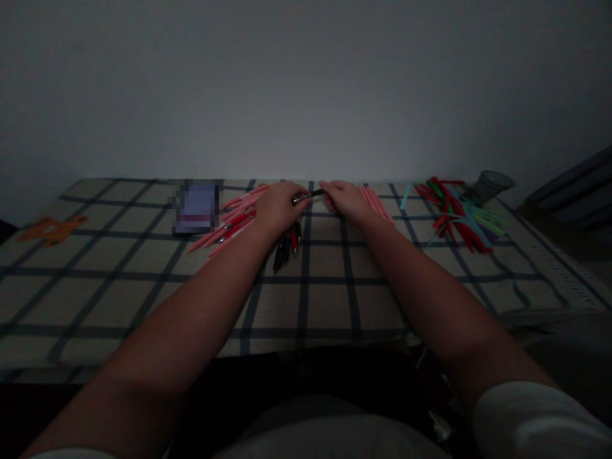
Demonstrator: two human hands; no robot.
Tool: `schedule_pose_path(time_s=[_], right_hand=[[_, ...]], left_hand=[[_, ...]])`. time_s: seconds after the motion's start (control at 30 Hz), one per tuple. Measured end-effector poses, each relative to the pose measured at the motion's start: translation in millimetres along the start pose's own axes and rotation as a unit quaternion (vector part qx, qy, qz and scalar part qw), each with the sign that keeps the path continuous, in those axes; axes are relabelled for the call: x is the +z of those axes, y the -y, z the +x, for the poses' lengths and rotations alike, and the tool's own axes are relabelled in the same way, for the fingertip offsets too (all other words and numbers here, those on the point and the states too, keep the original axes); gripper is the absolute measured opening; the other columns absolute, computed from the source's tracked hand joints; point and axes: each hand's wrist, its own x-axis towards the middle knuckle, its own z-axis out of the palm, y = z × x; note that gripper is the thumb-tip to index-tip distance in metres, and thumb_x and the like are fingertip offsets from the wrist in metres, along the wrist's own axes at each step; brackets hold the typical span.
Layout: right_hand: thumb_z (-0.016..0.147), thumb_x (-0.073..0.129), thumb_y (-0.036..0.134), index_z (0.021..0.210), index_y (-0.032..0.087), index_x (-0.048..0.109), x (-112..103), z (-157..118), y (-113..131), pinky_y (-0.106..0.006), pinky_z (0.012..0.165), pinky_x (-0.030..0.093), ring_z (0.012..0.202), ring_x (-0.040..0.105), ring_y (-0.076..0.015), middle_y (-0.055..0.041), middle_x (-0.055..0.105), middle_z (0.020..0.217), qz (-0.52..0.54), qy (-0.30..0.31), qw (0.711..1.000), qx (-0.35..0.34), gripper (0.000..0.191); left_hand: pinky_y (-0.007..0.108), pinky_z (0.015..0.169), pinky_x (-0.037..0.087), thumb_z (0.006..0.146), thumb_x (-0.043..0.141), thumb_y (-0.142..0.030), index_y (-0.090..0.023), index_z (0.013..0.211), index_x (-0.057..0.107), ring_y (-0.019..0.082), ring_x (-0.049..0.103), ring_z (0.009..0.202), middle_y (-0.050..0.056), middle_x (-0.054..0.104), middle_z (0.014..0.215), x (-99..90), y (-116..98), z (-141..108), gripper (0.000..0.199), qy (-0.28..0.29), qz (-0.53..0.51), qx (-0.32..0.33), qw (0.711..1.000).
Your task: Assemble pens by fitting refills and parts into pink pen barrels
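Observation:
A black pen point(315, 193) with a silvery clip is held between my two hands, above the far part of the table. The fingers of my left hand point(282, 203) close on its clip end. At its other end, my right hand point(345, 199) pinches it. Under and beside my left hand lie several pink and red pens point(232, 220), partly hidden by the hand and forearm. Several black pens point(282, 252) and a red one point(294, 242) lie just nearer to me. Right of my right hand rests a row of pink sticks or pens point(377, 205).
A checked cloth point(329, 299) covers the table, which meets a plain wall. A blurred-out phone-like device point(197, 207) is at left, with an orange object point(52, 229) farther left. Red, green and blue strips point(454, 217) lie at right beside a dark cup point(492, 183) lying tilted.

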Motion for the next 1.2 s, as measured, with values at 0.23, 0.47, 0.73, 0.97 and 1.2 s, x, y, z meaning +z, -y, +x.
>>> schedule_pose_path(time_s=[0.23, 0.47, 0.73, 0.97, 1.2], right_hand=[[0.103, 0.057, 0.032, 0.069, 0.021, 0.054, 1.2, -3.5, 4.5, -0.022, 0.05, 0.034, 0.052, 0.046, -0.0105, 0.0027, 0.051, 0.056, -0.015, -0.003, 1.0, -0.007, 0.036], [0.102, 0.055, 0.023, 0.08, 0.022, 0.055, 3.9, -2.8, 4.1, -0.021, 0.05, 0.034, 0.051, 0.047, -0.0105, 0.0048, 0.052, 0.057, 0.014, 0.01, 1.0, -0.003, 0.022], [0.1, 0.056, 0.017, 0.085, 0.022, 0.055, 5.9, -2.2, 5.6, -0.02, 0.05, 0.036, 0.052, 0.049, -0.0103, 0.0058, 0.053, 0.06, 0.042, 0.01, 0.999, 0.0, 0.016], [0.094, 0.054, 0.008, 0.096, 0.023, 0.058, 4.3, 2.1, 3.0, -0.019, 0.047, 0.035, 0.049, 0.047, -0.0094, 0.0077, 0.053, 0.06, 0.067, 0.001, 0.998, -0.001, 0.016], [0.096, 0.059, 0.015, 0.095, 0.022, 0.06, 1.3, -2.3, 6.4, -0.02, 0.048, 0.037, 0.053, 0.051, -0.0099, 0.0052, 0.055, 0.065, 0.064, -0.014, 0.998, -0.006, 0.008]], left_hand=[[0.037, 0.093, 0.049, 0.096, 0.064, -0.043, -0.026, 0.115, 0.078, 0.025, 0.067, 0.107, 0.006, 0.078, 0.115, -0.2, -0.3, 0.5, 0.029, -0.001, -0.004, -0.018, 1.0], [0.037, 0.092, 0.051, 0.096, 0.064, -0.042, -0.025, 0.113, 0.078, 0.026, 0.068, 0.106, 0.007, 0.078, 0.113, -1.2, -1.1, 0.4, 0.028, -0.001, -0.003, -0.034, 0.999], [0.038, 0.094, 0.051, 0.098, 0.059, -0.045, -0.026, 0.114, 0.079, 0.027, 0.068, 0.109, 0.008, 0.079, 0.114, 0.2, 0.1, 0.4, 0.032, 0.006, 0.016, -0.029, 0.999], [0.04, 0.095, 0.051, 0.103, 0.049, -0.049, -0.027, 0.114, 0.081, 0.028, 0.069, 0.111, 0.009, 0.078, 0.115, 4.0, 2.4, 0.5, 0.04, 0.01, 0.026, -0.03, 0.999], [0.038, 0.093, 0.05, 0.1, 0.055, -0.043, -0.024, 0.116, 0.078, 0.027, 0.068, 0.109, 0.009, 0.077, 0.117, -0.2, -0.7, -0.6, 0.034, 0.006, -0.002, -0.022, 1.0]])
